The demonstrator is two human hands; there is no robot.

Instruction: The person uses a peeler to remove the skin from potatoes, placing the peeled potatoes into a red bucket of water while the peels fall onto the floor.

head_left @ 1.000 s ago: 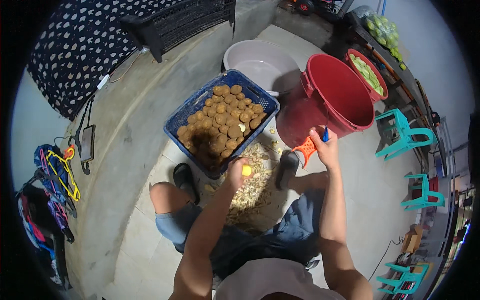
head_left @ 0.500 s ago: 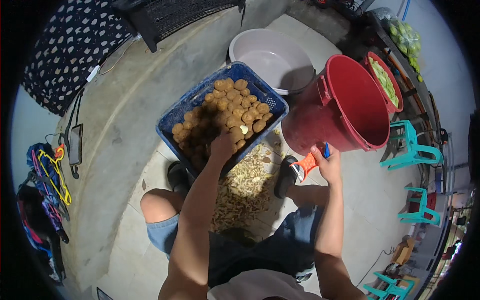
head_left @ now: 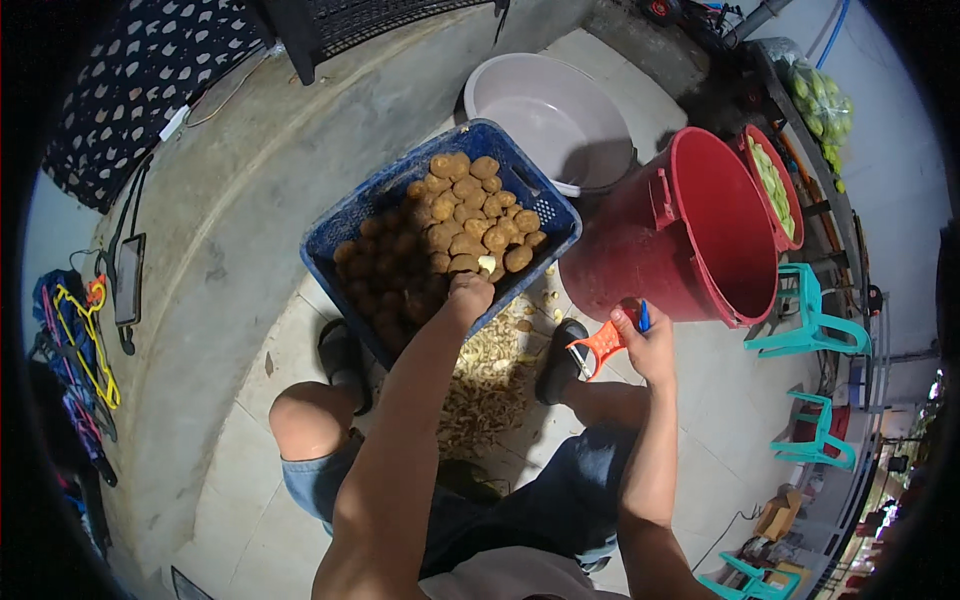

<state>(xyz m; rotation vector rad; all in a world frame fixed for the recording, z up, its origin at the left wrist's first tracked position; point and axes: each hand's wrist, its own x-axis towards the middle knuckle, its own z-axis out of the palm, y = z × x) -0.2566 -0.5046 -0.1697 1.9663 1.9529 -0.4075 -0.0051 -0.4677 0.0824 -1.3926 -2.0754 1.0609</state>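
The left hand had gone from her lap out into the blue crate, fingers curled onto a potato. The right hand stayed near, gripping the orange peeler.

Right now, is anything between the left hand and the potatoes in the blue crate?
Nothing visible. The left hand is already down at the near edge of the potatoes in the blue crate, seemingly touching them. The right hand holds an orange peeler off to the side, clear of the crate.

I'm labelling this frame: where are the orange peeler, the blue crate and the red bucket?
orange peeler (head_left: pixel 598 347), head view, on its orange frame.
blue crate (head_left: pixel 345 225), head view, on its left rim.
red bucket (head_left: pixel 630 260), head view, on its outer wall.
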